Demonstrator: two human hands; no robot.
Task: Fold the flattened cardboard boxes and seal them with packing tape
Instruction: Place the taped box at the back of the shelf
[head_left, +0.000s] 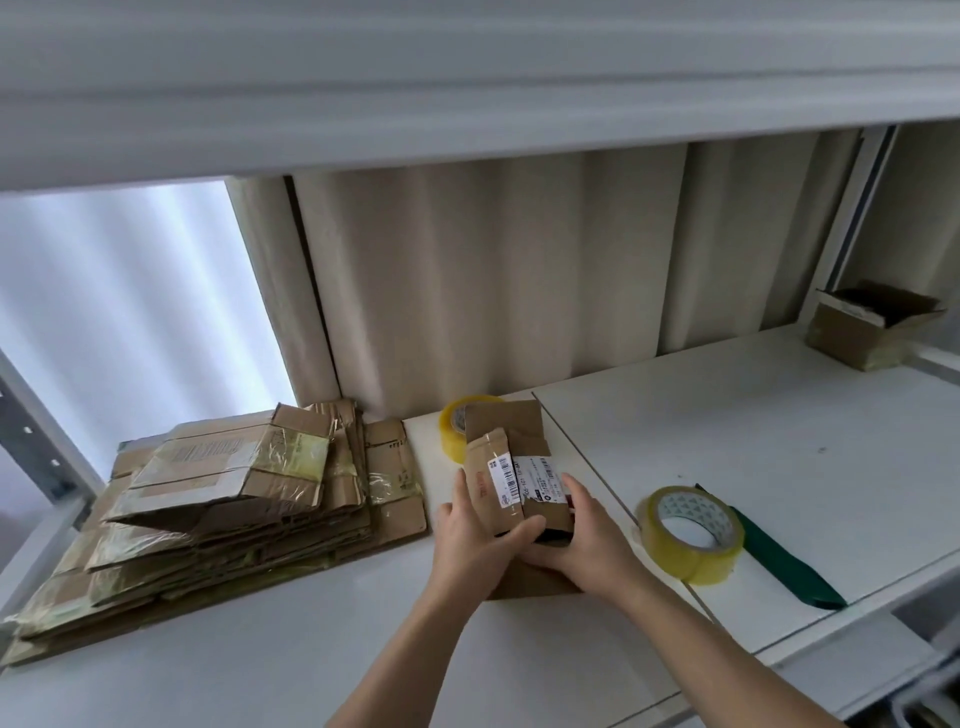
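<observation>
A: Left end of the counter (322, 618)?
B: Stack of flattened boxes (223, 509), tape scraps on them, reaching back to the curtain (519, 270) at the rear edge.
A: The box being folded?
B: Small cardboard box (511, 467) mid-counter, near the front of the seam between the two white panels. Shipping labels on top, flaps partly up.
A: Hands?
B: Left hand (470, 540) on the box's left side, fingers curled onto it, thumb across the near end. Right hand (582, 545) grips the right side and near end, fingers wrapped round it. Both touching the box, thumbs almost meeting.
A: Tape?
B: Two rolls. Far tape roll (451, 422) stands on edge behind the box at the rear edge, partly hidden by a flap. Near tape roll (691, 535) lies tilted just right of the right hand.
A: Anything else on the right?
B: Green strip (784, 564) beside that roll, towards the front edge. Can't tell what it is. Open box (867, 327) in the far right corner, well apart.
</observation>
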